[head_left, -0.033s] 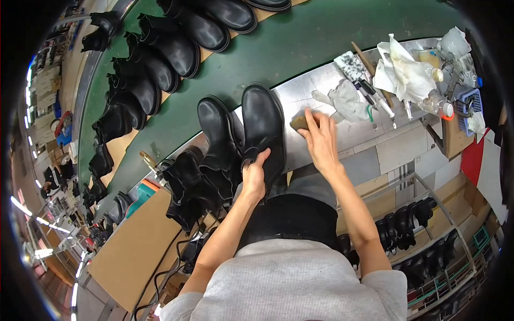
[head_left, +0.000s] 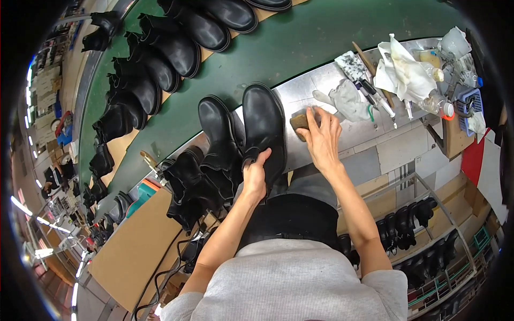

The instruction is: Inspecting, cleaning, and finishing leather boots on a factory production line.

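My left hand [head_left: 255,179] is closed round the ankle of a black leather boot [head_left: 262,115], thumb on top, its toe pointing away from me. The matching boot [head_left: 216,120] stands just to its left, its toe also away. To the right, my right hand [head_left: 323,140] has its thumb and fingers bent at the right edge of a small brown block [head_left: 297,126], low over the metal bench top [head_left: 292,99]. The fingers partly cover the block, so what it is made of cannot be told.
More black boots [head_left: 176,51] line the green surface [head_left: 305,37] at the far left. Right of my hand lie a crumpled grey-white cloth [head_left: 350,100], a speckled sponge [head_left: 351,66], pens, white rags [head_left: 405,72] and a plastic bottle [head_left: 436,104]. A boot rack [head_left: 428,235] stands at lower right.
My right hand has shifted slightly right and its fingers have changed position, so more of the brown block shows. The left hand and the boots look almost the same.
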A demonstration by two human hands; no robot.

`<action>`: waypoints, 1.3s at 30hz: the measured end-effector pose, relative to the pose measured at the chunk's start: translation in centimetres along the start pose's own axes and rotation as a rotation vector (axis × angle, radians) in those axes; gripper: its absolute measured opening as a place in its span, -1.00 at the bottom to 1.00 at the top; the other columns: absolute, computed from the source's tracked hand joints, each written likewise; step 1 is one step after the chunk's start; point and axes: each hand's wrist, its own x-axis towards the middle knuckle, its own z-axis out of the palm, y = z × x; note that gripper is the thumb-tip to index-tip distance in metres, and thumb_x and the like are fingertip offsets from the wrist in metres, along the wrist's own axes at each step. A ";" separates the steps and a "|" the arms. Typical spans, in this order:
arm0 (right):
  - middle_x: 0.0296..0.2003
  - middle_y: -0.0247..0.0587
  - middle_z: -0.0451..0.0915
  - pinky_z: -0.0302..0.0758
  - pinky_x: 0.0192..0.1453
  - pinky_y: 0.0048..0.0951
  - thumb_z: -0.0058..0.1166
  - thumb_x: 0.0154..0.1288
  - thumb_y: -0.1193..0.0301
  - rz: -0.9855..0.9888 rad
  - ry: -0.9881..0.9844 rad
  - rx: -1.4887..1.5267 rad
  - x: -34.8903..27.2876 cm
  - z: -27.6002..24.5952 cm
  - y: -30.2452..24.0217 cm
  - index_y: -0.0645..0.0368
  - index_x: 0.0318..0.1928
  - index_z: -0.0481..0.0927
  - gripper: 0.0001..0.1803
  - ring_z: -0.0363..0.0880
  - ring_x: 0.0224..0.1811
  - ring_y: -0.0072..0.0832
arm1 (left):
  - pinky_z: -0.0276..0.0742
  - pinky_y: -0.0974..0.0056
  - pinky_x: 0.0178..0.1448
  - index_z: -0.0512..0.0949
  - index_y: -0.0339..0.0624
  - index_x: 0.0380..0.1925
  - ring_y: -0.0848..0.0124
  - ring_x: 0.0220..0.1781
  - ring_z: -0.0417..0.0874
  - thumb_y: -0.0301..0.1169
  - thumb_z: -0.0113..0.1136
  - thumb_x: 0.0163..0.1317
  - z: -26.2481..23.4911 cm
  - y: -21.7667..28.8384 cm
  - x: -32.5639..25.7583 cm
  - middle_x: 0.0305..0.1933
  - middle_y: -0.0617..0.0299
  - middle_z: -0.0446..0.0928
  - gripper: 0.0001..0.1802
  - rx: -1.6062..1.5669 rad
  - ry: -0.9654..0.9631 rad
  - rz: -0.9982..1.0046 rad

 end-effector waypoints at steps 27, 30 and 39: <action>-0.43 -0.20 0.45 0.49 -0.26 -0.46 0.05 -0.08 0.79 -0.045 -0.006 0.687 -2.1 3.1 -3.8 0.37 0.17 0.24 -0.31 0.48 -0.40 -0.42 | 0.34 0.35 0.08 0.51 -0.37 -0.13 0.40 -0.05 0.49 -0.41 0.15 0.15 0.5 0.0 -0.8 -0.11 0.17 0.53 -0.69 0.048 -0.007 0.071; -0.42 -0.23 0.44 0.47 -0.23 -0.49 0.02 -0.02 0.73 0.099 0.006 0.733 -2.1 2.6 -3.2 0.36 0.16 0.25 -0.37 0.45 -0.40 -0.46 | 0.33 0.35 0.09 0.51 -0.38 -0.12 0.40 -0.03 0.48 -0.39 0.17 0.14 0.5 0.0 -0.8 -0.09 0.16 0.53 -0.66 0.077 0.022 0.065; -0.35 -0.16 0.57 0.54 -0.26 -0.45 0.12 0.09 0.68 -0.046 -0.035 0.655 -1.1 1.7 -3.2 0.32 0.14 0.33 -0.45 0.59 -0.33 -0.39 | 0.35 0.32 0.14 0.37 -0.39 -0.02 0.33 0.03 0.47 -0.45 0.19 0.10 0.3 0.0 -0.6 -0.03 0.11 0.48 -0.56 0.040 0.004 0.009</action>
